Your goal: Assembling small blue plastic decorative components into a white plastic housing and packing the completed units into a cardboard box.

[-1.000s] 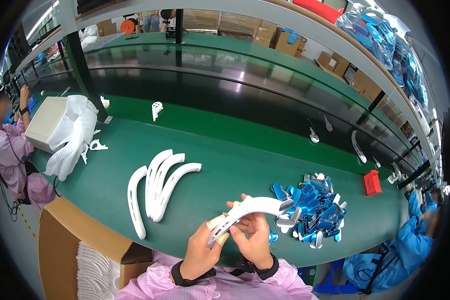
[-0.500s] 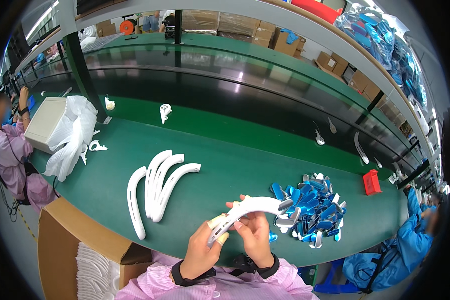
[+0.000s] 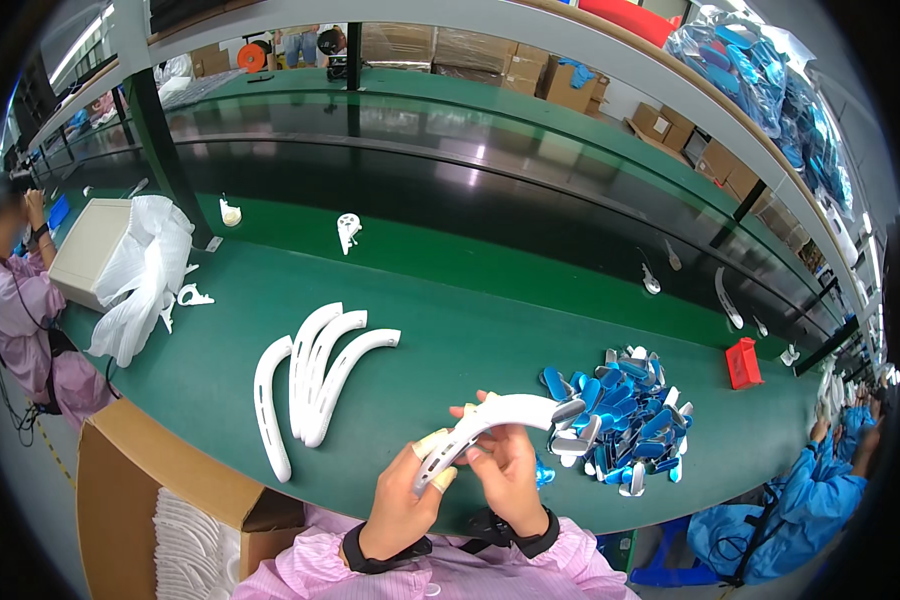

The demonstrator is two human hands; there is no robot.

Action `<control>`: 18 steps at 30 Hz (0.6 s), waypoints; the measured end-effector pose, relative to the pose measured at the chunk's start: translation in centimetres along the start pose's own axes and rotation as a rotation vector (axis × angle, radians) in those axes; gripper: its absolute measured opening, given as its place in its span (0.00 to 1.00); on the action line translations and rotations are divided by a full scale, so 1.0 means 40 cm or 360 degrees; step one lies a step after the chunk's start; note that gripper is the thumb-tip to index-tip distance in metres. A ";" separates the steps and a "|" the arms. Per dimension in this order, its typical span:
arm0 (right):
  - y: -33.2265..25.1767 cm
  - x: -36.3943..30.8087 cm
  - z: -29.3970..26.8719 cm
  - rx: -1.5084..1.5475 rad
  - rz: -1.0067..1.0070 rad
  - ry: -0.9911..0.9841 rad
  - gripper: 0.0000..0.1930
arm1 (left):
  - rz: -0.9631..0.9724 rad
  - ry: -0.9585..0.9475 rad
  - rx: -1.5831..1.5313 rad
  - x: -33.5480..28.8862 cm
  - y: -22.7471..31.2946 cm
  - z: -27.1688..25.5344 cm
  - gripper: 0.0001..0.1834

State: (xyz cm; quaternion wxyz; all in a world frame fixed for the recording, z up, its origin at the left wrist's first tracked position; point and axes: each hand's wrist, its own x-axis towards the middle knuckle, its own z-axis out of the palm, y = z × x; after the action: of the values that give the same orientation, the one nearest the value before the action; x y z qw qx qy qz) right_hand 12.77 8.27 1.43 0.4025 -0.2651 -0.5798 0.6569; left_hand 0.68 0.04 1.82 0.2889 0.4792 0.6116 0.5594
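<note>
Left hand (image 3: 405,497) and right hand (image 3: 512,488): fingers are grasping a curved, slotted white plastic piece (image 3: 505,411) near the front edge of the green desk (image 3: 470,350); its surface is separating them from four curved white pieces (image 3: 344,375).

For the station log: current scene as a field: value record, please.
left hand: grips near end of curved white part
right hand: holds its middle, fingers behind
far end: grey piece; attached or merely overlapping, can't tell
bench left: four loose curved white parts
bench right: pile of blue and silver pieces; red bin beyond
lower left: open carton, white parts inside
</note>
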 end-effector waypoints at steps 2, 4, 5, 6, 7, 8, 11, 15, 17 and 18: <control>-0.002 0.001 -0.004 0.0063 0.0040 0.0010 0.31 | -0.0015 -0.0014 -0.0007 0.000 0.001 -0.001 0.22; -0.009 -0.002 0.002 -0.0017 -0.0011 0.0006 0.31 | -0.0014 -0.0023 -0.0020 -0.001 -0.001 0.002 0.22; -0.012 -0.003 0.004 -0.0059 -0.0036 0.0006 0.31 | -0.0019 -0.0023 -0.0027 -0.001 -0.002 0.003 0.22; -0.010 -0.002 0.003 -0.0036 -0.0005 0.0019 0.31 | -0.0024 -0.0024 -0.0034 -0.002 -0.003 0.004 0.22; -0.006 -0.001 0.002 -0.0013 0.0026 0.0032 0.32 | -0.0029 -0.0024 -0.0040 -0.002 -0.004 0.004 0.22; -0.004 0.000 0.002 0.0009 0.0058 0.0046 0.32 | -0.0036 -0.0031 -0.0041 -0.002 -0.004 0.003 0.21; -0.010 0.002 0.006 0.0037 0.0079 0.0043 0.32 | -0.0042 -0.0039 -0.0040 -0.001 -0.003 0.000 0.21; -0.007 0.001 0.008 -0.0026 -0.0010 0.0001 0.33 | -0.0032 -0.0028 -0.0027 0.000 -0.002 0.000 0.22; -0.009 0.001 0.007 -0.0044 0.0003 -0.0005 0.33 | -0.0032 -0.0028 -0.0021 0.000 -0.001 -0.001 0.22; -0.007 0.001 0.004 -0.0004 0.0025 -0.0002 0.33 | -0.0032 -0.0029 -0.0019 -0.001 -0.001 0.000 0.22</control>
State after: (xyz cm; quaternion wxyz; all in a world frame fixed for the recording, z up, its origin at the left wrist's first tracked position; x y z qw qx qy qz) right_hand 12.67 8.20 1.75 0.3965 -0.2697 -0.5789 0.6595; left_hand 0.68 0.02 1.77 0.3028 0.4764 0.6103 0.5558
